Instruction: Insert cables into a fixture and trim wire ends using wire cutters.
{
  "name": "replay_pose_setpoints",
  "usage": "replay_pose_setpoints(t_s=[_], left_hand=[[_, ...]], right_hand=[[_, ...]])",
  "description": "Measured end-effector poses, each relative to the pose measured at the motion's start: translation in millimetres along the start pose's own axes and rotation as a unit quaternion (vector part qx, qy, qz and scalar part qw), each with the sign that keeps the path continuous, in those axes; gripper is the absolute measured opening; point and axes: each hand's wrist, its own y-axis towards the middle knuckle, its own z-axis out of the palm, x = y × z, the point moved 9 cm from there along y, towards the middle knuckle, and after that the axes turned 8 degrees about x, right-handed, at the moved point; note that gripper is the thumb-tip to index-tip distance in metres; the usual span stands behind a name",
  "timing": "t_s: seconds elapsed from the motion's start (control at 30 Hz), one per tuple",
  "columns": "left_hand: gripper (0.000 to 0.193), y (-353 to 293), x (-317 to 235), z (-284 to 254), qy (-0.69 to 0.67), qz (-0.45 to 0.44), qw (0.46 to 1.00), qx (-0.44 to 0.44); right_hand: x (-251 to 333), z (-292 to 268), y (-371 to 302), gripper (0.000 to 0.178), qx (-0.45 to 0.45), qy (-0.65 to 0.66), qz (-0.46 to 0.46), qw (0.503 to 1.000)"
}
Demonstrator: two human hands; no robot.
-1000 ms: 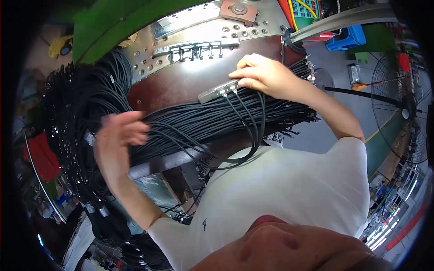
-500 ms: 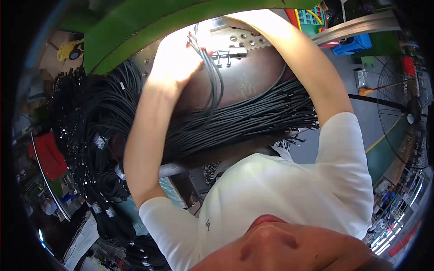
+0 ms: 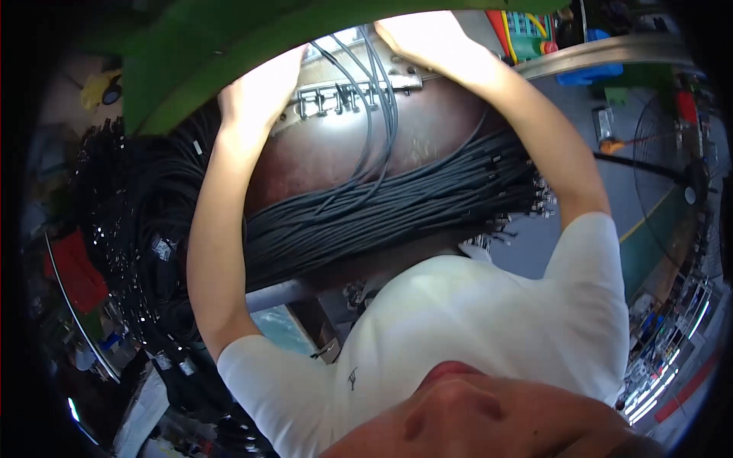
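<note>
Under bright light, my left hand (image 3: 266, 85) is at the left end of a metal fixture (image 3: 336, 99) with a row of small clamps. My right hand (image 3: 429, 40) is beyond the fixture's right end. Glare and a green edge hide most of the fingers of both hands, so their grip cannot be made out. Several loose black cables (image 3: 388, 126) cross the fixture and run up between my hands, out of sight beneath the green edge. Nearer to me, a thick bundle of black cables (image 3: 382, 210) lies across the brown work surface (image 3: 305, 164).
A green edge (image 3: 229, 53) covers the top of the view. Piled black cables (image 3: 153, 198) hang at the left. At the right are a metal rail (image 3: 611, 53), a blue object (image 3: 592, 75) and a fan (image 3: 672, 187). A red and green box (image 3: 527, 34) stands at the far right.
My left hand has moved left, away from the loose cables, uncovering more of the clamps. The cables now lie farther right across the fixture. My right hand has come into view.
</note>
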Motion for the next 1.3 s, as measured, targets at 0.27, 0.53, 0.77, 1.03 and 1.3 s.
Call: replay_pose_setpoints(t_s=[0.27,0.53,0.77,1.03,1.3], left_hand=[[0.017,0.1,0.0,35.8,-0.026,-0.002,0.999,-0.047],[0.015,6.4,9.8,53.9,-0.084,0.029,0.996,-0.034],[0.013,1.9,-0.9,37.5,0.004,0.082,0.992,-0.095],[0.026,0.0,9.8,45.5,-0.071,0.023,0.996,-0.042],[0.035,-12.5,6.8,38.4,0.112,0.070,0.989,-0.064]], right_hand=[[1.2,5.9,-7.7,0.027,0.033,-0.002,0.010,0.999],[0.1,14.3,-1.4,0.026,0.055,0.002,0.012,0.998],[-3.4,8.6,-6.9,0.025,0.057,-0.002,0.018,0.998],[-15.8,4.8,-8.6,0.024,0.067,-0.002,0.013,0.998],[-3.5,6.3,-8.8,0.024,0.077,0.011,0.009,0.997]])
